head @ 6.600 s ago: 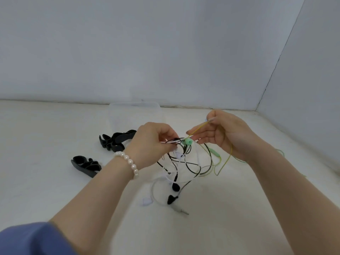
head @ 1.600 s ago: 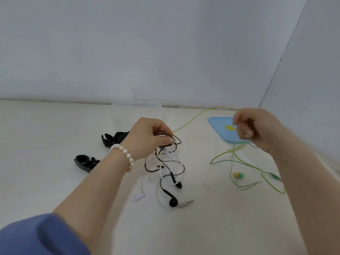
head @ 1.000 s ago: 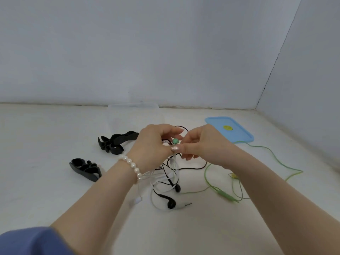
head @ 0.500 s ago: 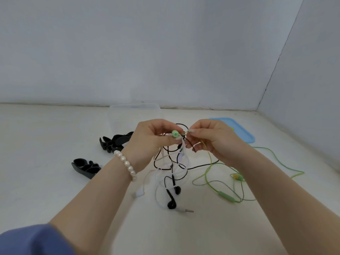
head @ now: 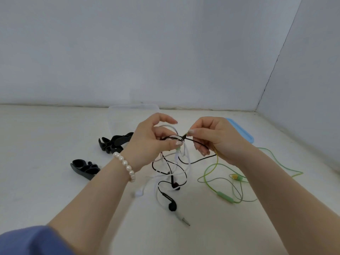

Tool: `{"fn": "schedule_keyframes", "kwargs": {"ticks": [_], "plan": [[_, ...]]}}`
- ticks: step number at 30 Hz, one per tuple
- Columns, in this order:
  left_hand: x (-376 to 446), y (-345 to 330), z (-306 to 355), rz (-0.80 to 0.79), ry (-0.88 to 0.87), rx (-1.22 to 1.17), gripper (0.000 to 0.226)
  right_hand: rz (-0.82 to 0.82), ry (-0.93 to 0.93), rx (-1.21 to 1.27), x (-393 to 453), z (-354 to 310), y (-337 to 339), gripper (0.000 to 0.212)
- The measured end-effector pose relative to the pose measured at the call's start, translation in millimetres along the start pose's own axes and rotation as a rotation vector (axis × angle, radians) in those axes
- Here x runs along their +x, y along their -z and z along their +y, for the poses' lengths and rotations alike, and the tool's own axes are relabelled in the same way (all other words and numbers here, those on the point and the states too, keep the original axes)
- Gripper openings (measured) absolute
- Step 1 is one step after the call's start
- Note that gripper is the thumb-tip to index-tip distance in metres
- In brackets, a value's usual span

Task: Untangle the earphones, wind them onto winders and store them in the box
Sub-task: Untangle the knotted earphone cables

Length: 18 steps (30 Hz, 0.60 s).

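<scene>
Two bare forearms reach forward over a white table (head: 46, 144). The left hand (head: 150, 142), a pearl bracelet (head: 125, 165) at its wrist, pinches a knot of black and white earphones (head: 173, 173) that dangles to the table. The right hand (head: 215, 138) pinches a green earphone cord (head: 211, 173) beside it. Two black winders (head: 84, 168) lie left; the clear box (head: 132, 115) sits behind.

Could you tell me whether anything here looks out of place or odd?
Only the expected mess: black earphones and white earphones are knotted together between the left hand and right hand; the green earphones sprawl loose. Nothing looks damaged.
</scene>
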<state>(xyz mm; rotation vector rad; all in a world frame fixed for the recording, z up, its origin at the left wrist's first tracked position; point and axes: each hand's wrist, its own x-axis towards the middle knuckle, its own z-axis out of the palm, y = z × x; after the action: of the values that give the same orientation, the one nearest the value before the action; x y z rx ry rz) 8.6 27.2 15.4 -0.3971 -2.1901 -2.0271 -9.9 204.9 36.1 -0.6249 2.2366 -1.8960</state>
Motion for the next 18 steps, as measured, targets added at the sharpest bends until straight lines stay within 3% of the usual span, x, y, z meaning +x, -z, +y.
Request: {"fn": "schedule_keyframes", "kwargs": {"ticks": [5,13,18], "plan": [[-3.0,-4.6,2.7,0.041,-0.102,0.190,0.023,-0.032,-0.008,-0.009,-0.1,4.1,0.3,0.021],[-5.5,-4.5,-0.1,0.039,-0.258,0.299,0.038,0.073,0.154,-0.121,3.4,5.3,6.8,0.014],[-5.5,-5.3,-5.3,0.012,-0.305,0.334,0.021,0.098,0.209,-0.047,4.1,6.4,5.8,0.019]]}}
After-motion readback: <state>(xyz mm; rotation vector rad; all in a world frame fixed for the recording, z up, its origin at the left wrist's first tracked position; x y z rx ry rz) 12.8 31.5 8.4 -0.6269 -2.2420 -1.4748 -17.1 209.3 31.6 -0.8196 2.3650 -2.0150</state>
